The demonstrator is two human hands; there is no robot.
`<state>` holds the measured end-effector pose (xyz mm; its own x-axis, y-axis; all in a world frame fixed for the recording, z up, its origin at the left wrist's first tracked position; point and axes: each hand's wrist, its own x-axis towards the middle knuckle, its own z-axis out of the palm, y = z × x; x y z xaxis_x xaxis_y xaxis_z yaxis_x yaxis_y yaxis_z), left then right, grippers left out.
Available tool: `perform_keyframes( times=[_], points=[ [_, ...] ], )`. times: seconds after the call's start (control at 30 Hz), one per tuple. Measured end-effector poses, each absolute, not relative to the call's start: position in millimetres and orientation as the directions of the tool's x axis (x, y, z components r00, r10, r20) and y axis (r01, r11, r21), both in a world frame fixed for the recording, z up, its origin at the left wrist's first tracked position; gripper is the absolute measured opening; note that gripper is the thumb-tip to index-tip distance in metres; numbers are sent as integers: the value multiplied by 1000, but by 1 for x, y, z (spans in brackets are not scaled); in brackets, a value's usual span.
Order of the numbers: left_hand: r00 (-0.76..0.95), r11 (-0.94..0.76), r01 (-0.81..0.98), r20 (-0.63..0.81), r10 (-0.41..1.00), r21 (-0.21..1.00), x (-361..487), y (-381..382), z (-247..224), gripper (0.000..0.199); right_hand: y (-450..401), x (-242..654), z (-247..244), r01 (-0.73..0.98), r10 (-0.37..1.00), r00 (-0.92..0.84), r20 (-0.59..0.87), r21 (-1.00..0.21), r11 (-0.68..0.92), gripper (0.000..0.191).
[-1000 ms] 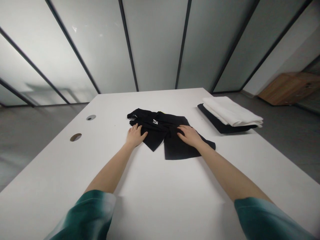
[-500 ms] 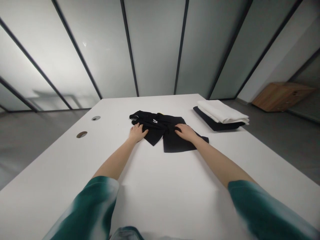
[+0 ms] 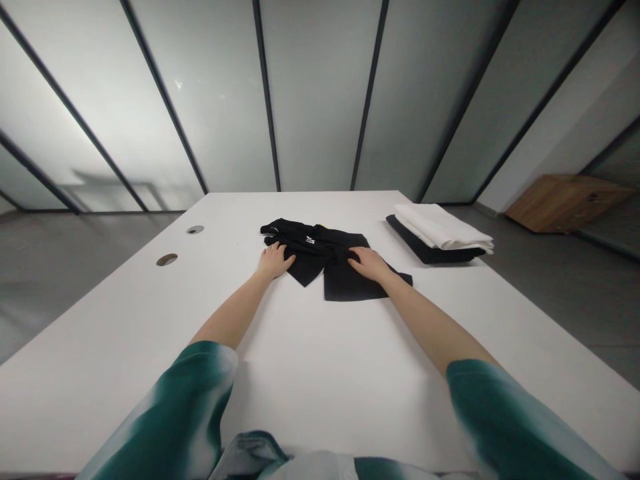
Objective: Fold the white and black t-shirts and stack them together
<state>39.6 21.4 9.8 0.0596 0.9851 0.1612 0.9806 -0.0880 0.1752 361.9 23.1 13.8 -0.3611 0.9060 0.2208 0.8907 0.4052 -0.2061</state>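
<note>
Nearest in view are the person's two forearms, coming out of loose sleeves of green-and-white tie-dyed cloth, with a fold of the same fabric showing at the bottom edge between them. Both arms reach forward across a white table to a crumpled black garment, which lies flat near the middle of the tabletop with a small white print on its far part. Neither hand is clenched or grasping anything. The left hand rests palm down with its fingertips on the garment's near left edge, while the right hand lies open and palm down on the cloth's right side, the black fabric showing between the two. Farther right, just beyond the garment, a folded white cloth sits on a folded dark one, both well apart from the hands. Two round grommet holes are set in the table's left side. Beyond the table stand frosted glass partitions with dark frames, above a grey floor — and at far right, a low wooden cabinet.
</note>
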Motion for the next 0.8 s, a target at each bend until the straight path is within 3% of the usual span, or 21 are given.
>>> perform_keyframes(
  times=[0.27, 0.4, 0.5, 0.6, 0.67, 0.8],
  points=[
    [42, -99, 966, 235, 971, 238, 33, 25, 10, 49, 18, 354, 18, 948, 955, -269, 121, -140, 285, 52],
    [-36, -34, 980, 339, 940, 198, 32, 20, 21, 35, 8, 344, 29, 990, 991, -124, 57, -68, 127, 55],
    [23, -103, 978, 393, 919, 183, 36, 15, 29, 21, -4, 331, 45, 995, 995, -99, 17, 5, 99, 49],
    [123, -206, 957, 359, 925, 204, 45, 10, 33, 27, -28, 309, 60, 972, 973, -223, -56, 58, 226, 41],
    [128, -201, 959, 327, 936, 198, 52, 9, 31, 39, -49, 292, 68, 914, 911, -399, -104, 33, 404, 38],
    [124, -164, 972, 224, 967, 169, 57, 11, 22, 62, -73, 267, 73, 593, 601, -794, -97, -342, 729, 36]
  ],
)
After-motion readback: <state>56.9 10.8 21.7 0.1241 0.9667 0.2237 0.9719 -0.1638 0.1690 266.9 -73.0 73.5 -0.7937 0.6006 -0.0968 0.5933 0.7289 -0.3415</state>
